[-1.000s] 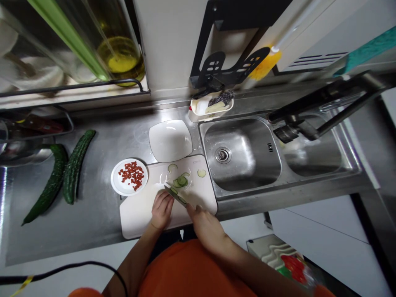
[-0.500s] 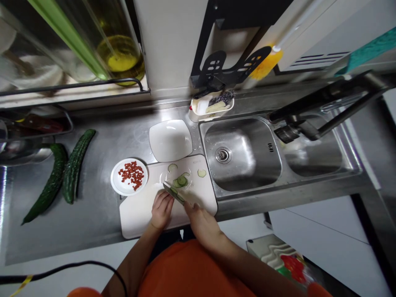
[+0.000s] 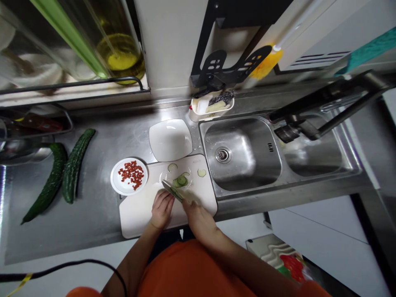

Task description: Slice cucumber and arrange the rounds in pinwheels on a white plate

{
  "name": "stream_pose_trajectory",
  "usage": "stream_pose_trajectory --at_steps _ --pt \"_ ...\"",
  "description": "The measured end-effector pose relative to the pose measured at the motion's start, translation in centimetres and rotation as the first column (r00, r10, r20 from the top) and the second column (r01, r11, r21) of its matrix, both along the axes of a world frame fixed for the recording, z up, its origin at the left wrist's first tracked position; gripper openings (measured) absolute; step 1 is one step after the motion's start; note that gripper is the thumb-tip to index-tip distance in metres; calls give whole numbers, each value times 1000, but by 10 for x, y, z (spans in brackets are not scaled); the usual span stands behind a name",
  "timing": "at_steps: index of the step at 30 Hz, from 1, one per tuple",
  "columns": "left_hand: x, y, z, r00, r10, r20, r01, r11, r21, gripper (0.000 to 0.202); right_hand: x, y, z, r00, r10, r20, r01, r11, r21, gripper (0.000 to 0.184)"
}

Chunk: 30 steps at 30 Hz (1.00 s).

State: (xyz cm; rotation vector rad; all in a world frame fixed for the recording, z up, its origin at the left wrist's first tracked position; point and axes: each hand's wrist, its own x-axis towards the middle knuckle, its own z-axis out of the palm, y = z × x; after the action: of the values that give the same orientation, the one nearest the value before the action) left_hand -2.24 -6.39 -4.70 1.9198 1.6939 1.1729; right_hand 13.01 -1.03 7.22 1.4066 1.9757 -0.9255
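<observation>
A white cutting board (image 3: 136,212) lies on the steel counter in front of me. My right hand (image 3: 198,218) is closed round the handle of a knife (image 3: 173,192) whose blade angles up and left across the board. Several green cucumber slices (image 3: 180,180) lie just beyond the blade, with single slices (image 3: 201,173) farther right. My left hand (image 3: 161,210) rests on the board with its fingers curled, fingertips close to the blade, pressing on a piece I cannot make out.
A small round plate of red bits (image 3: 129,176) touches the board's left corner. A square white plate (image 3: 170,140) sits behind. Two whole cucumbers (image 3: 71,167) lie far left. A double sink (image 3: 244,154) with a dark tap (image 3: 321,105) is to the right.
My right hand and the knife have shifted slightly left and toward the slices. My left hand has stayed in place.
</observation>
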Motion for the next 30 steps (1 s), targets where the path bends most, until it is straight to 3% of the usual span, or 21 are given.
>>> stream_pose_trajectory --at_steps 19,30 --pt "-2 -2 -1 998 -59 -39 59 998 11 21 -3 -5 -27 996 -47 -79 51 997 53 44" --pt "-4 -4 7 1000 26 -1 -26 992 -124 23 5 -7 -36 994 -38 -107 50 992 115 48"
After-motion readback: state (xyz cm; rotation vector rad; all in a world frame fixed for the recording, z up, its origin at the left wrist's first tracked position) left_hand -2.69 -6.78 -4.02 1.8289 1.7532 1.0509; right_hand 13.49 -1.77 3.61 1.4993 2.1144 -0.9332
